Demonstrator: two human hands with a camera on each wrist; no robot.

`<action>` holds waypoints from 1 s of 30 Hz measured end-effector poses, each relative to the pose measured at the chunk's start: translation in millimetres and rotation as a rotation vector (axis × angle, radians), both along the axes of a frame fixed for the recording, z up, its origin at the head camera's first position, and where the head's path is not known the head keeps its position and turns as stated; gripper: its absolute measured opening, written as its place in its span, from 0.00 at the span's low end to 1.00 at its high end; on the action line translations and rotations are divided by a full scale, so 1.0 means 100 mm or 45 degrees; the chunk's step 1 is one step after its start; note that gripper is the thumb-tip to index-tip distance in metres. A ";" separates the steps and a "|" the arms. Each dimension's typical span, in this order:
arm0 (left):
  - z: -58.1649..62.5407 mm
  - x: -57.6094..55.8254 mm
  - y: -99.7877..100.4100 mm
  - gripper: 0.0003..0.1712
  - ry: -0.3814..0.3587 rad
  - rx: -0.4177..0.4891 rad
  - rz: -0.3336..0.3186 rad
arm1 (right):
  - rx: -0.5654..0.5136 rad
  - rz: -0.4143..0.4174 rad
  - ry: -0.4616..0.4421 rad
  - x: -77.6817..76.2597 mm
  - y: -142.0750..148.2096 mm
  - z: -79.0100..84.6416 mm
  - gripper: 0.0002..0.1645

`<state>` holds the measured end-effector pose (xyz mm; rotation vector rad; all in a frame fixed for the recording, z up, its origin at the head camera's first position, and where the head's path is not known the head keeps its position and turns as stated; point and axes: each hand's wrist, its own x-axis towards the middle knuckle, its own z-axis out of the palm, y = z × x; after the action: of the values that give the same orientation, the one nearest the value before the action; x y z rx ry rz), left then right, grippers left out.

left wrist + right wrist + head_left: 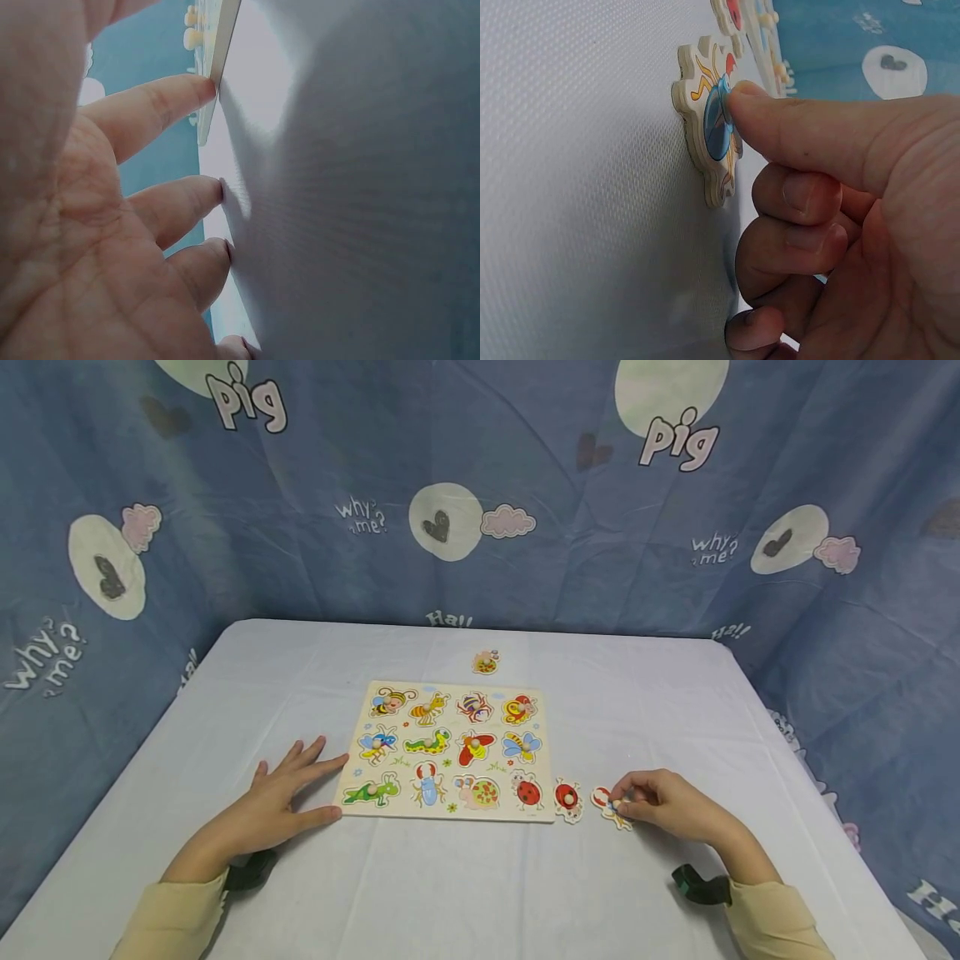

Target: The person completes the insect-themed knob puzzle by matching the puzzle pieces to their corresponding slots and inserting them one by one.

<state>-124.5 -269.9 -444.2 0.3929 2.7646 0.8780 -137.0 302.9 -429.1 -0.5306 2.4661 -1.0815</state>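
Observation:
My left hand (281,797) lies with spread, straight fingers at the left edge of a wooden insect puzzle board (442,812). In the left wrist view, a fingertip (204,88) touches the board's side. To the right of the board, my right hand (667,806) pinches a blue stag beetle puzzle piece (619,820) between thumb and a finger, at its middle. The right wrist view shows the beetle piece (718,124) at or just above the cloth; whether it touches is unclear. Between it and the board lies a red ladybug piece (567,800) with a knob.
A snail piece (486,662) lies beyond the board's far edge. Several knobbed insects sit in the board, while its beetle (428,787), snail (480,792) and ladybug (527,792) places show no knobs. White cloth (450,893) covers the table; a blue printed curtain (375,577) hangs around it.

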 end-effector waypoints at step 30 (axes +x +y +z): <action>0.00 0.01 0.00 0.46 0.015 -0.010 -0.003 | 0.042 -0.107 0.015 -0.05 0.00 0.00 0.07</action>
<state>-123.8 -269.5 -444.1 0.4010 2.7768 0.8667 -141.9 302.5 -429.2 -0.4279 2.5323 -1.0700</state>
